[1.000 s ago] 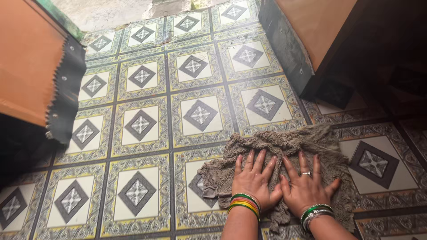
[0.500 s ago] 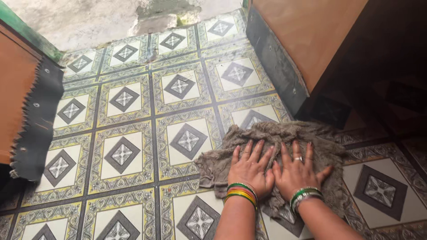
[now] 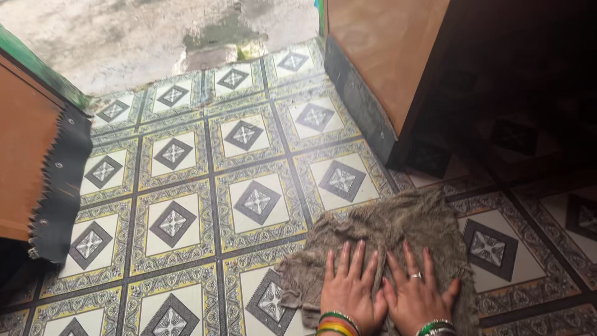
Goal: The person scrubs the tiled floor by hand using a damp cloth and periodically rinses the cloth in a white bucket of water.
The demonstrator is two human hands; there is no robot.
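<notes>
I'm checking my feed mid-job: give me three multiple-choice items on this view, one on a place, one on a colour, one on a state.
1. Where does the rag lie?
A. On the tiled floor, under both hands
B. Hung on the right door
C. On the concrete outside

2. What colour is the rag?
A. White
B. Grey-brown
C. Bright red

3. How are the hands set?
A. Clenched into fists
B. Lifted off the rag
C. Flat, fingers spread, pressing on the rag

Answers:
1 A: the rag is spread on the patterned floor, with the left hand and the right hand on top of it.
2 B: the cloth is a dull grey-brown, darker than the pale tiles.
3 C: both palms lie side by side on the rag with the fingers spread.
</notes>
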